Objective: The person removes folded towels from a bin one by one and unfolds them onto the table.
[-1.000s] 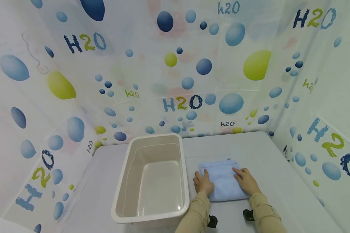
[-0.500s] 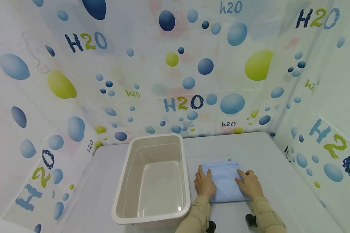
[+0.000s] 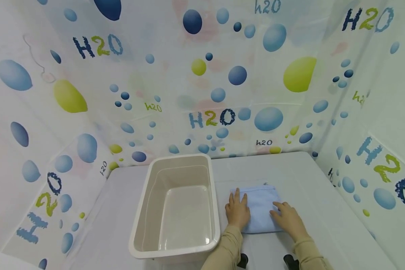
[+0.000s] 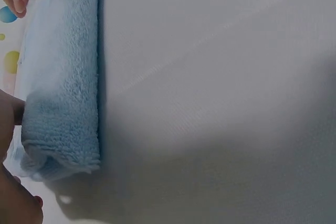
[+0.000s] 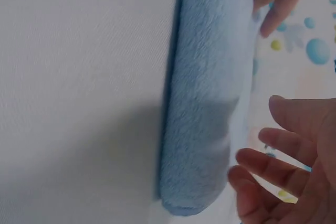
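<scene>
Blue towel (image 3: pixel 261 205) lay folded; left grip (image 3: pixel 237 212), right grip (image 3: pixel 288 220) at sides, fingers apart; light, even smoothing seemed best.

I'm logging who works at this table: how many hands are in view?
2: the left hand on the left side of the folded blue cloth, the right hand at its right side. No others show.

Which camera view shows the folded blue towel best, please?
The head view, because it shows the folded blue towel nearly whole from above; each wrist view shows its fuzzy near side, one end cut off.
</scene>
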Motion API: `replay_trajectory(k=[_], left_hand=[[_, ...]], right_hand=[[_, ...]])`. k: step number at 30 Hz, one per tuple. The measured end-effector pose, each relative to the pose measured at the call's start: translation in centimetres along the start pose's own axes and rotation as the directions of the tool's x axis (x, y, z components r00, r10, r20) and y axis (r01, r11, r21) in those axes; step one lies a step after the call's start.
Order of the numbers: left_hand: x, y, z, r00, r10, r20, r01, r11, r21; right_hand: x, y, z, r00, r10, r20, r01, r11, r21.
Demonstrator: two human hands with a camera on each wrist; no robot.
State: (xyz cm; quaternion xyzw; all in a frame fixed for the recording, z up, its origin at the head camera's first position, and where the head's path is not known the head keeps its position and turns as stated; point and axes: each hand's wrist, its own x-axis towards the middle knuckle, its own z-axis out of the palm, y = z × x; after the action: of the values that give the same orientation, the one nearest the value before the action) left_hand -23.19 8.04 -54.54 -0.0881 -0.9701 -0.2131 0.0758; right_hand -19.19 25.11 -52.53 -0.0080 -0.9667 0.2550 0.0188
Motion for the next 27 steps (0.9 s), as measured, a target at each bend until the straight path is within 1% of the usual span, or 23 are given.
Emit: replay_trajectory(k=[3,6,8,9,12,16,19,23,27], left_hand=[[0.0,-0.3,0.0,1.000,0.000,0.012,-0.001,0.999,0.042],[-0.1,-0.5,0.0,0.999,-0.030,0.041,0.027,0.997,0.067],[-0.1,-0.5,0.1,0.996,-0.050,0.067,0.044,0.995,0.094],[0.0,-0.5,0.2,0.995,-0.058,0.080,0.049,0.993,0.109],[0.1,-0.4,0.5,0.994,-0.066,0.091,0.050,0.985,0.167],[0.0,-0.5,0.7,0.994,-0.080,0.074,0.061,0.971,0.229],[-0.3,-0.4,0.7,0.994,-0.075,0.078,0.052,0.964,0.262],[-0.7,-0.1,0.4,0.994,-0.051,0.093,0.019,0.948,0.318],[-0.6,-0.1,0.1,0.996,-0.049,0.076,0.019,0.933,0.360]], right_hand=[[-0.3,-1.1,0.0,0.999,0.006,0.052,-0.007,1.000,0.008],[-0.7,-2.0,0.1,0.994,0.011,0.106,-0.009,1.000,-0.010],[-0.9,-2.5,0.1,0.992,0.014,0.125,-0.011,1.000,-0.026],[-1.0,-2.7,0.2,0.991,0.020,0.129,-0.016,0.999,-0.033],[-1.0,-3.2,0.4,0.992,0.038,0.119,-0.034,0.999,-0.040],[-0.7,-3.8,0.8,0.991,0.061,0.119,-0.057,0.998,-0.038],[-0.9,-4.2,1.2,0.988,0.084,0.133,-0.078,0.995,-0.056],[-1.3,-4.6,1.8,0.985,0.113,0.133,-0.100,0.990,-0.098],[-1.3,-5.1,2.2,0.988,0.109,0.111,-0.098,0.990,-0.102]])
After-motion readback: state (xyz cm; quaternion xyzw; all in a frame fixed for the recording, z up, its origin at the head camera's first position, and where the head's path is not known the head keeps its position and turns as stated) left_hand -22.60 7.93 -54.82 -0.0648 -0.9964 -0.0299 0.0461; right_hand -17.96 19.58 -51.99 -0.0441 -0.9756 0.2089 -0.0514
